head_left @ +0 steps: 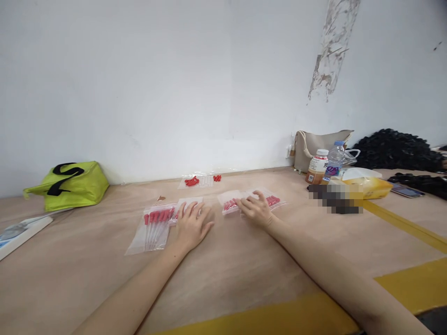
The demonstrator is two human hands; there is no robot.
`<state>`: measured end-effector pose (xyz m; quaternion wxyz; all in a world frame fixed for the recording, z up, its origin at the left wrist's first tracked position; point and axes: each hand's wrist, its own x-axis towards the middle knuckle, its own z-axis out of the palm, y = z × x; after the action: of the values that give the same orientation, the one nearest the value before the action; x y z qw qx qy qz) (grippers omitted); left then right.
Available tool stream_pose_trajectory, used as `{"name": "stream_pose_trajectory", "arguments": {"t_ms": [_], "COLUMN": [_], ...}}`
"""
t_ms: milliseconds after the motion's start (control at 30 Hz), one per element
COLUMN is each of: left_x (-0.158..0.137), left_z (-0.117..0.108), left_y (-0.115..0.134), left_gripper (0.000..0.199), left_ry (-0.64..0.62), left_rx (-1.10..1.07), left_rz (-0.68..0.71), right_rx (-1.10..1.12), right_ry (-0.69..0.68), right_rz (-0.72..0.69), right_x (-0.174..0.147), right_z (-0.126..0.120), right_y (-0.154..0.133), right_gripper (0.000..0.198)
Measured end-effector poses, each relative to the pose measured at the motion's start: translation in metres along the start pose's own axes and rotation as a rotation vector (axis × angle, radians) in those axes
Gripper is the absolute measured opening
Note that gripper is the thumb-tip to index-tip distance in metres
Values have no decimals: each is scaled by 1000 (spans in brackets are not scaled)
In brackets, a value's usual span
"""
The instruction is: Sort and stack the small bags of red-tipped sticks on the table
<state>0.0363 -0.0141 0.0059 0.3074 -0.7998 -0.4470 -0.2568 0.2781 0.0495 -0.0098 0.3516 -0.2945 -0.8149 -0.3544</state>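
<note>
Plastic bags (228, 203) lie beneath the outspread left hand (193, 227) and loosely splayed right hand (257, 212).

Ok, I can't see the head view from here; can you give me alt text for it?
A left hand and a right hand reach over clear plastic bags with red-ended sticks on a brown-topped table. More red pieces lie near the wall; a lime-green bag stands at left, two bottles and a yellow tissue pack at right.
</note>
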Motion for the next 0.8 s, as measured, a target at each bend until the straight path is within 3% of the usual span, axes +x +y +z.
{"name": "stream_pose_trajectory", "arguments": {"t_ms": [133, 233, 300, 333, 433, 500, 600, 667, 800], "left_x": [-6, -10, -11, -11, -12, -12, -11, -11, -7], "left_z": [6, 12, 15, 16, 18, 20, 22, 21, 13], "left_y": [-5, -9, -12, -13, -15, -17, -19, -19, -12], "left_gripper": [39, 36, 33, 32, 31, 30, 29, 29, 30], "left_ry": [-39, -113, -153, -164, -171, -168, -169, -151, -62], "left_rx": [38, 0, -19, -23, -19, -18, -16, -2, 17], "left_rz": [-151, -186, -190, -188, -174, -170, -178, -183, -128], "right_rx": [26, 132, 201, 205, 73, 18, 197, 368, 660], "right_ry": [-80, -227, -333, -371, -429, -484, -603, -604, -349], "right_rz": [147, 123, 201, 312, 855, 1144, 1357, 1472, 1584], "right_x": [-18, -24, -23, -22, -24, -30, -41, -45, -47], "right_z": [-8, -16, -22, -25, -26, -22, -12, -7, -4], "right_y": [32, 44, 49, 52, 65, 76, 90, 96, 102], "right_gripper": [25, 20, 20, 25, 39, 43, 43, 37, 23]}}
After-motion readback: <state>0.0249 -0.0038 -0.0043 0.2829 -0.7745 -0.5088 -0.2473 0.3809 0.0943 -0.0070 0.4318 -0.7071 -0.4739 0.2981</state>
